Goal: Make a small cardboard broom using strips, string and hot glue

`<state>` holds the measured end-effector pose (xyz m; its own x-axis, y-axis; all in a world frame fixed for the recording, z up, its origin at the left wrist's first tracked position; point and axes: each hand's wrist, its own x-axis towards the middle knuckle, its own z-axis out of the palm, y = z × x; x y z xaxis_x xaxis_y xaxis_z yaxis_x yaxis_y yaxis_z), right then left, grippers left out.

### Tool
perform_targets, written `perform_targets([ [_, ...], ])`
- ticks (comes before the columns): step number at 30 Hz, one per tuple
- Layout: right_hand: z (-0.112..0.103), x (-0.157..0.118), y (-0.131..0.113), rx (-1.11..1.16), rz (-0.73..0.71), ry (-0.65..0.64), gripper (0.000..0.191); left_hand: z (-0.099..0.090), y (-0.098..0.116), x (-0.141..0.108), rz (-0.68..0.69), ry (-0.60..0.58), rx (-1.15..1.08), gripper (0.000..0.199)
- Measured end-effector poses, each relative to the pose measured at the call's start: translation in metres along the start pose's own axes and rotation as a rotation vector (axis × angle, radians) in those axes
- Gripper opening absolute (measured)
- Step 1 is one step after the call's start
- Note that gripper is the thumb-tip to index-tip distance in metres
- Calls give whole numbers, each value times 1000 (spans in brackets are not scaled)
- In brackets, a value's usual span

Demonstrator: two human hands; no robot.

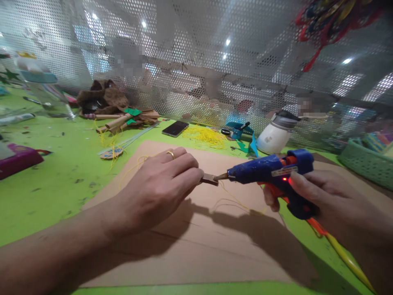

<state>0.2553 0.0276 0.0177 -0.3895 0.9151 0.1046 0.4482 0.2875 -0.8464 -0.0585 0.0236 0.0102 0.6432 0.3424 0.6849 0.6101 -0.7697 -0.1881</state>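
My right hand is wrapped round a blue hot glue gun with an orange trigger and a lit red light. Its metal nozzle points left and meets the end of a small flat brown strip. That strip sticks out from the pinched fingers of my left hand, which wears a ring; the fingers hide its other end. Thin yellow thread trails below the nozzle. Both hands are above a large brown sheet of cardboard or paper.
On the green table lie a phone, a heap of yellow shreds and rolled brown tubes. A white bottle, a green basket and a clear jar stand around. Behind rises a perforated metal screen.
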Motion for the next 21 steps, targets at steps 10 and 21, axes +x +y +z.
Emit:
perform_targets([
  [10,3,3,-3,4,-12,8,38,0,1,1,-12,-9,3,9],
  [21,3,0,-5,39,13,39,43,1,-1,0,-18,-23,22,11],
])
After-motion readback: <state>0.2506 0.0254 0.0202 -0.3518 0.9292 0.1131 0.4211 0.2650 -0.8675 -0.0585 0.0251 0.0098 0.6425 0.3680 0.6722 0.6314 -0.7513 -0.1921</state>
